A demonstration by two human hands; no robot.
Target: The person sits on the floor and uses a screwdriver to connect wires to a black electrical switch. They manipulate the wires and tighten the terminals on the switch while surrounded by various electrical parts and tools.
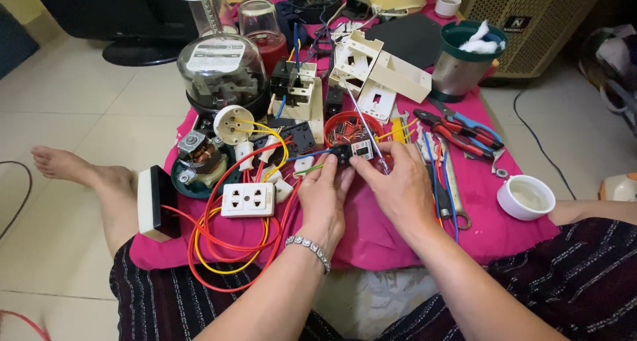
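Seated on a tiled floor, legs around a pink cloth (398, 241) covered in electrical parts. My left hand (323, 198) and right hand (400, 188) are close together at the middle of the cloth, both working on a small black switch part (352, 152) with a white label face. Left fingertips pinch its near edge; right hand is closed around a thin screwdriver (361, 119), whose shaft slants up and away from the part. I cannot tell whether the tip sits in a screw. A silver bracelet (309, 249) is on the left wrist. Just left of the left hand lies a white double socket (247, 199), with red and yellow wires (212, 248) looping below it over the cloth edge. Farther left, a small motor (198, 156) and a black and white box (154, 202) standing on edge. Behind the hands, a red ring-shaped part (352, 123), white plastic housings (375, 72), and a glass-domed meter (222, 72). To the right, red-handled pliers (461, 130), a steel cup with a green rim (464, 66), and a white bowl (526, 196) near the cloth's right edge.
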